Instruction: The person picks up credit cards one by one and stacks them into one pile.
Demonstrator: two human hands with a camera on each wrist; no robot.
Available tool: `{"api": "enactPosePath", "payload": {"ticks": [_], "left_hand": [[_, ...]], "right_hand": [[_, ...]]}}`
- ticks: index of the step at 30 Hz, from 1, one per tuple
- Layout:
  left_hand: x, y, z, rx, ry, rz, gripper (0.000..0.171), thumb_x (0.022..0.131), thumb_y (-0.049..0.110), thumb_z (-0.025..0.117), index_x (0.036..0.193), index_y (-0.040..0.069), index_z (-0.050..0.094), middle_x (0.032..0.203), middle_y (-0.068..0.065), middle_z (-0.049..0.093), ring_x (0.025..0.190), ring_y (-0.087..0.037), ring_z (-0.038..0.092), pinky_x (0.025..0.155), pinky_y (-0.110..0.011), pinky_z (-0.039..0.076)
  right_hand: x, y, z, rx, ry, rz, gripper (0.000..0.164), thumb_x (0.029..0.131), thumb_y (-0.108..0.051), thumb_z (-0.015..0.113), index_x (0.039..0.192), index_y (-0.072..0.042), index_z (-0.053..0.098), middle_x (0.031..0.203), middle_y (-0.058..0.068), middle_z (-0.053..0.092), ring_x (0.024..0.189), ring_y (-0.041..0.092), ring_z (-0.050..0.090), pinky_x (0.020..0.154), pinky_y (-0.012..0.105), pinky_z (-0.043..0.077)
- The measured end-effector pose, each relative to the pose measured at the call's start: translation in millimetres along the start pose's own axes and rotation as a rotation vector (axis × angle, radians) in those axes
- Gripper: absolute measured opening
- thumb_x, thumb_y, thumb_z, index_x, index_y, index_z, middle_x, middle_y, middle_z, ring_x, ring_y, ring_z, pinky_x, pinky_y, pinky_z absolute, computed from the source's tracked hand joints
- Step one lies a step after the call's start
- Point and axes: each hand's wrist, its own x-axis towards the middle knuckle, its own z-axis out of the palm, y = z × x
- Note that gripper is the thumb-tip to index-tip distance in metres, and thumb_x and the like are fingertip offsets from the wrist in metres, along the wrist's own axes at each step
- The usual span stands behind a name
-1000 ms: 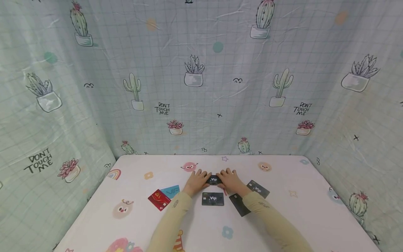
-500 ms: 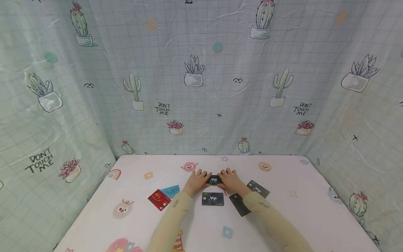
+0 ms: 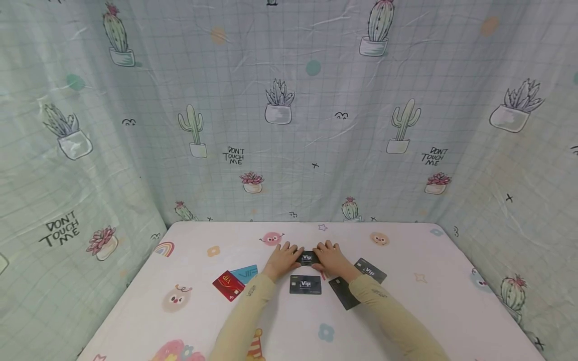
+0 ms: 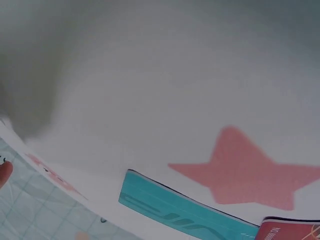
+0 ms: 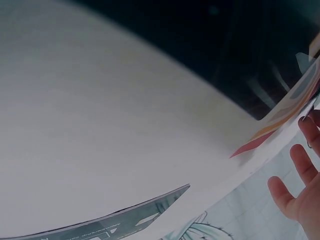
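Note:
A black Vip card point(image 3: 307, 258) lies between my two hands near the table's middle. My left hand point(image 3: 282, 260) pinches its left end with thumb and fingers, and my right hand point(image 3: 332, 259) pinches the right end. The fingers hide both ends of this card. In the right wrist view, several fingers of the right hand point(image 5: 302, 187) show at the right edge, with a thin card edge at one fingertip. Only a fingertip point(image 4: 5, 172) of the left hand appears in the left wrist view. Just nearer the body lies a second black Vip card point(image 3: 305, 285), flat on the table.
Left of the left hand, a red card point(image 3: 228, 286) overlaps a blue card point(image 3: 246, 274). Under the right forearm lies a plain black card point(image 3: 344, 293), touching or close to a grey Vip card point(image 3: 371, 271). A patterned curtain point(image 3: 289, 150) stands behind the white table point(image 3: 189, 331).

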Motion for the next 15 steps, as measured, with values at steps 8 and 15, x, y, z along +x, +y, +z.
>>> {"api": "enactPosePath", "payload": {"ticks": [8,15], "left_hand": [[-0.7,-0.6,-1.5,-0.021,0.006,0.001,0.051,0.086,0.045,0.048,0.13,0.02,0.045,0.115,-0.001,0.055,0.103,-0.019,0.048,0.09,-0.038,0.043],[0.2,-1.1,-2.4,-0.026,0.023,0.02,0.053,0.084,0.047,0.05,0.129,0.018,0.046,0.112,-0.001,0.056,0.1,-0.019,0.048,0.089,-0.038,0.043]], "right_hand": [[-0.4,0.9,0.8,0.015,0.008,0.006,0.059,0.082,-0.054,0.05,0.119,-0.008,0.053,0.108,0.005,0.049,0.094,0.023,0.04,0.079,0.044,0.037],[-3.1,1.7,-0.3,0.011,0.018,0.002,0.057,0.081,-0.055,0.051,0.116,-0.01,0.054,0.107,0.005,0.049,0.094,0.023,0.04,0.078,0.044,0.037]]}}
